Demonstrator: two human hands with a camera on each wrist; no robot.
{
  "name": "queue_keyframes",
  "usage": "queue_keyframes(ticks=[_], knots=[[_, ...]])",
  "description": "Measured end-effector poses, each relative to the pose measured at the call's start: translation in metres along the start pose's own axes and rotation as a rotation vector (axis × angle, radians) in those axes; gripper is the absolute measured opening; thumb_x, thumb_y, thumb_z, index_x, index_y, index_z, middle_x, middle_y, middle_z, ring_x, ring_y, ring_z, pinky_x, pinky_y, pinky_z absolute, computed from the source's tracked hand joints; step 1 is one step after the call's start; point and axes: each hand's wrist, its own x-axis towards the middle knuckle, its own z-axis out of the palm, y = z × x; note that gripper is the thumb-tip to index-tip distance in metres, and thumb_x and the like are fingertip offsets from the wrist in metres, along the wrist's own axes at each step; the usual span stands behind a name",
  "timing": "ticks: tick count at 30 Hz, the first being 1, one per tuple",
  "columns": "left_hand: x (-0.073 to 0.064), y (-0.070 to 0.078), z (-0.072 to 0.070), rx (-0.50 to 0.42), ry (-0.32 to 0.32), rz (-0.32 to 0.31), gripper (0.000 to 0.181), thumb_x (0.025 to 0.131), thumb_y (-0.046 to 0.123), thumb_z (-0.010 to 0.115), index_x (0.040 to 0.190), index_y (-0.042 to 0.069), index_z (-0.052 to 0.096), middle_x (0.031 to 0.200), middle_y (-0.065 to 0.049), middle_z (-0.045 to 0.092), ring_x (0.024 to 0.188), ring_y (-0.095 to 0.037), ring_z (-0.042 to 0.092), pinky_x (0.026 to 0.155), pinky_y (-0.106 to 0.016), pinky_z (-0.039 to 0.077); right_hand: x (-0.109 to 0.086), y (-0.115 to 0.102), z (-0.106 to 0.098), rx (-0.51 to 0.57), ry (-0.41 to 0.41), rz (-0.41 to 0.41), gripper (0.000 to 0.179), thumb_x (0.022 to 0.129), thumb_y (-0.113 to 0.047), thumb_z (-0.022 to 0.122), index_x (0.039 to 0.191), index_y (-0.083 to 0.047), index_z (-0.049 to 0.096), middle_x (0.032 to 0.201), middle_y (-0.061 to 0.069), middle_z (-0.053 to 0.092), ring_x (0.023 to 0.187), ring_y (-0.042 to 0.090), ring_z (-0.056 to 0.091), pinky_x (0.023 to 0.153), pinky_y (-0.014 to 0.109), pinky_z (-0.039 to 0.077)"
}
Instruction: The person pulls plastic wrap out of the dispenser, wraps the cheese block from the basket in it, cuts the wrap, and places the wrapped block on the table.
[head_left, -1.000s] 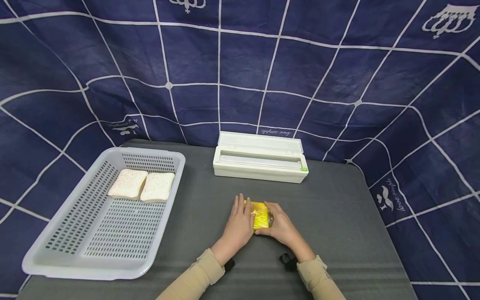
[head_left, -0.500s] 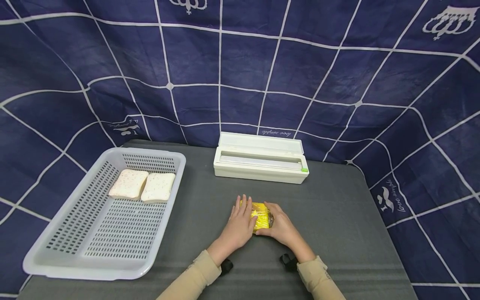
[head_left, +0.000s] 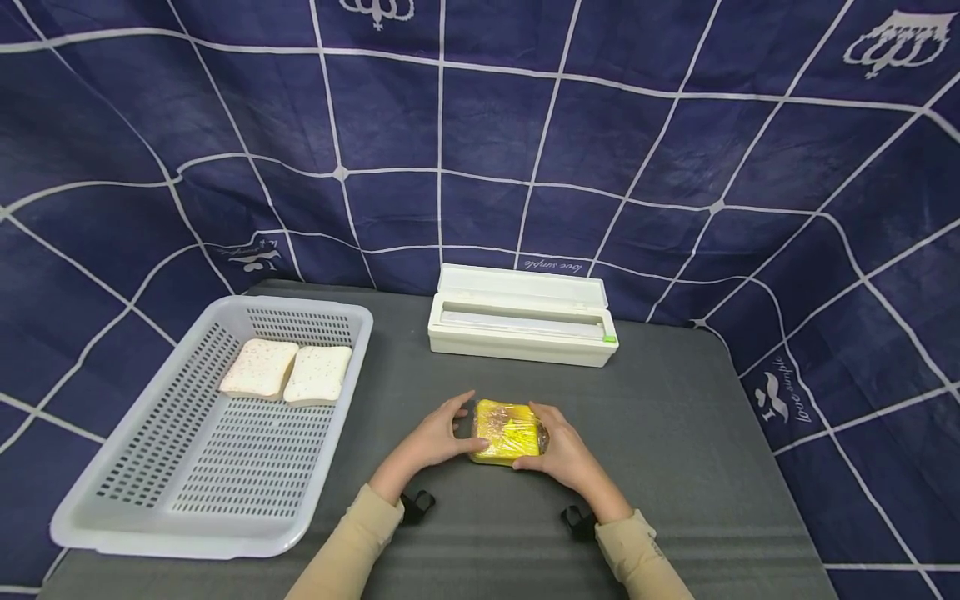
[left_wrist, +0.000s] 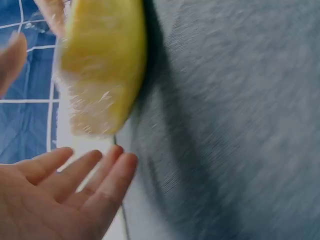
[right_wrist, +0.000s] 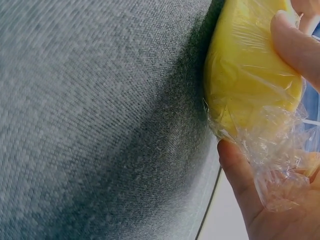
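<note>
A yellow bread slice (head_left: 504, 432), wrapped in shiny cling film, lies on the grey table between the two hands. My right hand (head_left: 562, 450) holds its right end, thumb along the near edge and fingers at the far side; in the right wrist view the thumb (right_wrist: 295, 47) lies on the film and crumpled loose film (right_wrist: 280, 155) bunches against the palm. My left hand (head_left: 435, 433) is spread at the slice's left side, thumb tip over the near left corner. In the left wrist view its fingers (left_wrist: 95, 180) are extended, with a gap to the wrapped end.
A white cling film dispenser (head_left: 521, 346) with its lid raised stands behind the slice. At the left, a grey perforated basket (head_left: 348, 417) holds two pale speckled bread slices (head_left: 258, 368). A dark blue gridded cloth (head_left: 487, 117) hangs behind and beside the table (head_left: 675, 433).
My left hand has lifted off the slice's top and moved left, uncovering more of the yellow slice. My right hand has stayed where it was, holding the right end.
</note>
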Motion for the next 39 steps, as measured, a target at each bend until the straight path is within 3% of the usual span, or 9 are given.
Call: queue_keyframes(ticks=[3, 6, 10, 14, 21, 25, 29, 33, 39], knots=[[0.003, -0.004, 0.005, -0.038, -0.072, 0.026, 0.1, 0.079, 0.027, 0.084, 0.155, 0.004, 0.025, 0.152, -0.022, 0.036, 0.135, -0.037, 0.044, 0.106, -0.048, 0.045, -0.001, 0.0, -0.001, -0.003, -0.003, -0.006, 0.101, 0.067, -0.027, 0.092, 0.147, 0.003, 0.04, 0.145, 0.022, 0.045, 0.131, 0.041, 0.048, 0.105, 0.055, 0.043], [0.005, -0.007, 0.011, -0.006, -0.09, 0.045, 0.108, 0.073, 0.028, 0.089, 0.156, 0.004, 0.022, 0.154, -0.021, 0.034, 0.14, -0.037, 0.038, 0.111, -0.051, 0.039, -0.001, 0.0, -0.002, 0.004, -0.01, 0.001, 0.101, 0.067, -0.028, 0.092, 0.148, 0.002, 0.039, 0.146, 0.022, 0.044, 0.132, 0.042, 0.047, 0.105, 0.056, 0.043], [0.008, -0.009, 0.017, 0.042, -0.059, 0.051, 0.112, 0.069, 0.029, 0.091, 0.155, 0.005, 0.025, 0.155, -0.02, 0.033, 0.143, -0.039, 0.032, 0.113, -0.056, 0.033, -0.001, 0.001, -0.002, 0.013, -0.022, 0.009, 0.104, 0.067, -0.031, 0.092, 0.149, 0.001, 0.037, 0.148, 0.023, 0.042, 0.133, 0.044, 0.046, 0.104, 0.058, 0.042], [0.009, -0.011, 0.02, 0.043, -0.026, 0.066, 0.108, 0.069, 0.028, 0.091, 0.153, 0.004, 0.029, 0.152, -0.021, 0.036, 0.141, -0.039, 0.035, 0.113, -0.056, 0.033, -0.002, 0.004, -0.006, 0.08, -0.035, 0.033, 0.106, 0.067, -0.033, 0.092, 0.152, -0.004, 0.035, 0.15, 0.022, 0.039, 0.135, 0.043, 0.043, 0.106, 0.058, 0.04], [0.01, -0.011, 0.022, 0.041, -0.009, 0.076, 0.106, 0.069, 0.028, 0.091, 0.152, 0.002, 0.03, 0.15, -0.022, 0.037, 0.14, -0.039, 0.037, 0.113, -0.055, 0.034, -0.011, 0.016, -0.023, 0.284, 0.003, 0.051, 0.068, 0.074, -0.018, 0.087, 0.134, -0.012, 0.055, 0.138, 0.015, 0.053, 0.12, 0.038, 0.058, 0.09, 0.043, 0.056], [0.009, -0.011, 0.023, 0.045, 0.003, 0.067, 0.104, 0.07, 0.029, 0.091, 0.152, 0.003, 0.031, 0.149, -0.022, 0.038, 0.139, -0.039, 0.038, 0.113, -0.055, 0.035, -0.018, 0.024, -0.026, 0.282, -0.022, 0.054, 0.05, 0.079, -0.018, 0.083, 0.125, -0.016, 0.065, 0.127, 0.012, 0.058, 0.107, 0.025, 0.063, 0.082, 0.029, 0.057], [0.008, -0.01, 0.023, 0.057, 0.014, 0.074, 0.102, 0.071, 0.028, 0.09, 0.151, 0.003, 0.032, 0.147, -0.021, 0.04, 0.137, -0.039, 0.041, 0.111, -0.055, 0.037, -0.021, 0.028, -0.024, 0.304, -0.032, 0.051, 0.04, 0.086, -0.012, 0.076, 0.125, -0.013, 0.067, 0.114, 0.015, 0.059, 0.086, 0.012, 0.066, 0.072, 0.027, 0.057], [0.008, -0.009, 0.023, 0.07, 0.025, 0.078, 0.099, 0.071, 0.027, 0.09, 0.15, 0.005, 0.035, 0.145, -0.019, 0.043, 0.134, -0.036, 0.044, 0.109, -0.053, 0.039, -0.019, 0.026, -0.023, 0.387, 0.046, 0.118, 0.038, 0.088, -0.002, 0.07, 0.126, -0.006, 0.066, 0.103, 0.016, 0.061, 0.074, 0.008, 0.065, 0.067, 0.03, 0.058], [0.007, -0.004, 0.023, 0.093, 0.031, 0.088, 0.095, 0.071, 0.021, 0.09, 0.149, 0.003, 0.038, 0.145, -0.017, 0.043, 0.129, -0.033, 0.049, 0.105, -0.049, 0.044, -0.016, 0.017, -0.023, 0.52, 0.23, 0.333, 0.037, 0.087, -0.001, 0.071, 0.123, -0.001, 0.067, 0.099, 0.015, 0.073, 0.073, 0.007, 0.069, 0.069, 0.027, 0.059]])
